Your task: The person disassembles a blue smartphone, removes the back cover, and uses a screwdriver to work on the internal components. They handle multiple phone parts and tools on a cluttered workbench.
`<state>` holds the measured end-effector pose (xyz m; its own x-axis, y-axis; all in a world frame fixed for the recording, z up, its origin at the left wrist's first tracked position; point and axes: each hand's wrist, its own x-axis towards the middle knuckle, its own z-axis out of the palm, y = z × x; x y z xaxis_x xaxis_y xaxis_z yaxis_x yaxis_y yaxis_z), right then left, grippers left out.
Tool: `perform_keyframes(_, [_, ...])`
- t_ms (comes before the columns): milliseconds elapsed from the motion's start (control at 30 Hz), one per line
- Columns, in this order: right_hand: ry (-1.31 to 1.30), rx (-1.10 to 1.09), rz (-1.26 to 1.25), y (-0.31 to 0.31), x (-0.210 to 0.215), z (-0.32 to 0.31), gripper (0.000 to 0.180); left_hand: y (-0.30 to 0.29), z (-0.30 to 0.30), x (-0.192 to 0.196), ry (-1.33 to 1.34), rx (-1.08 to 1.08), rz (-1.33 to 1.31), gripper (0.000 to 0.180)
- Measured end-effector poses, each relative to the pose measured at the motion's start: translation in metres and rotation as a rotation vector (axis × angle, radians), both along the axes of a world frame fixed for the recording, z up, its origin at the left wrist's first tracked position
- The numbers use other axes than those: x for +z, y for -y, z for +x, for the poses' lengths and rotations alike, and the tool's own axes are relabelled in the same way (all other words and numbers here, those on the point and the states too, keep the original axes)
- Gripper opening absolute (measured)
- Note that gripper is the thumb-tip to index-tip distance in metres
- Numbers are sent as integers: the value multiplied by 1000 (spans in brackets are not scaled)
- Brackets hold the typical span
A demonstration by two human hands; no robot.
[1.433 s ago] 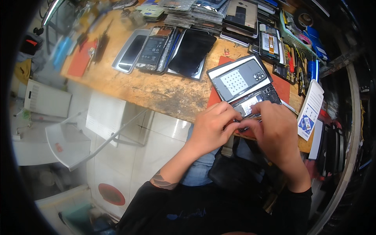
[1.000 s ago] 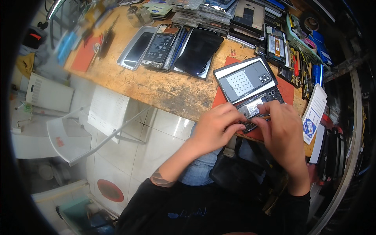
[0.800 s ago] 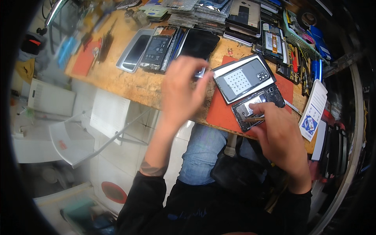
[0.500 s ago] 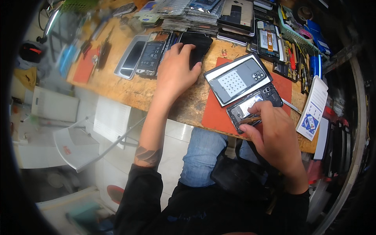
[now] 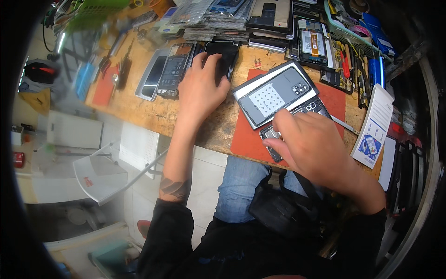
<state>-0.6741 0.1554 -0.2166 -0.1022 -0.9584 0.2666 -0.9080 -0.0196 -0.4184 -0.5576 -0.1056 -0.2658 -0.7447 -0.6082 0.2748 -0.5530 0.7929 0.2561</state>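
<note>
Left hand (image 5: 200,90) spread, fingers well apart, held over one black screen panel (image 5: 228,58) left of red mat (image 5: 246,144); contact can't be made out. Right hand (image 5: 313,144) half-curled over one opened phone (image 5: 268,134) on red mat; grip's hidden, can't be told. One grey back cover (image 5: 290,85) laid on white-topped box (image 5: 253,88), partly over red mat. Far left of red mat: white tray (image 5: 147,96), one phone inside.

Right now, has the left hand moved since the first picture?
Yes. Judged against the red mat, the left hand went left and forward, over to the black panel.
</note>
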Motion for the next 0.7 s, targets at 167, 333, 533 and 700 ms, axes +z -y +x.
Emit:
perform_keyframes(167, [3,27,-114,9,-11,-6,31,8,1,3,38,33,74,70])
perform_keyframes(333, [37,17,-133,12,-19,-13,33,10,-8,10,77,95,69,77])
perform_keyframes(533, [89,-15,-73,9,-20,-15,36,15,-32,20,171,167,27,83])
perform_keyframes(700, [104,-23,-101,9,-22,-16,34,25,-39,26,219,146,68,87])
